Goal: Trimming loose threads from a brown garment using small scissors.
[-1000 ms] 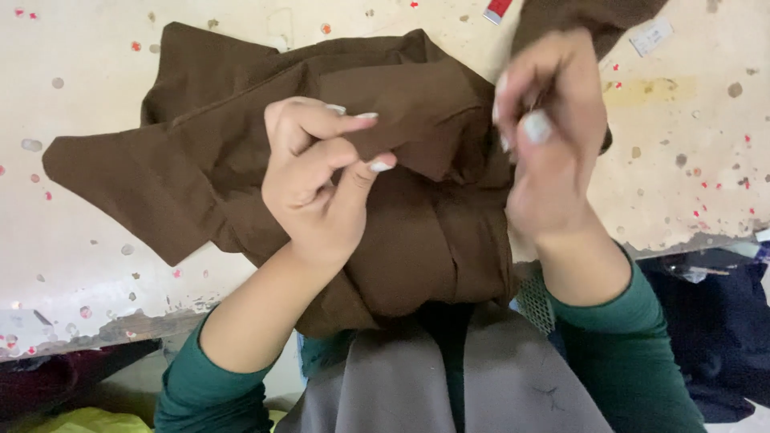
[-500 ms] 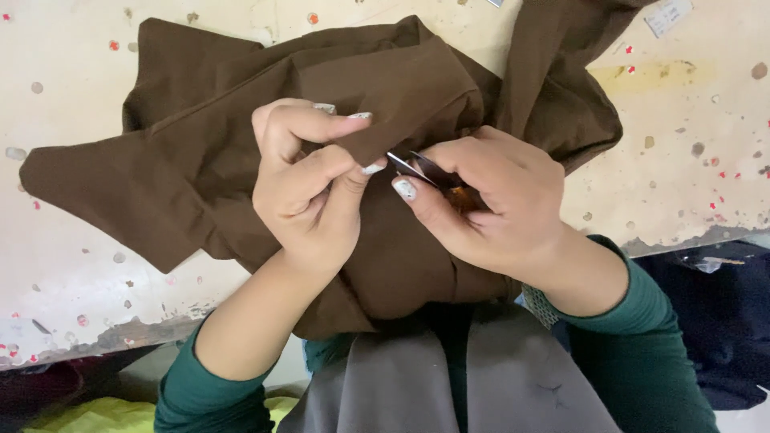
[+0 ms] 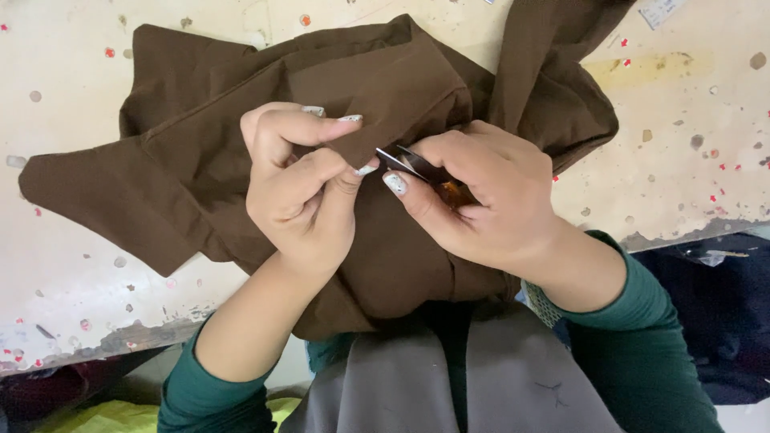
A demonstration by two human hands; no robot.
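While the left hand (image 3: 301, 188) pinches the brown cloth's (image 3: 160, 184) fold at the surface's near edge, the right hand (image 3: 481, 200) (fingers closed on small snips (image 3: 409, 163)) points their blades leftward at it.

A cream worktable (image 3: 706, 104) fills most of the view — its top is worn, pitted and stained, dotted with small red and grey flecks, with a yellowish smear near its far right part. Its near edge is chipped and dark, the coating flaking away along the rim. Below that edge lie a dark navy cloth (image 3: 722, 321) at the right, a yellow-green cloth (image 3: 120, 413) at the lower left and a dark reddish patch beside it — the light is even and soft.
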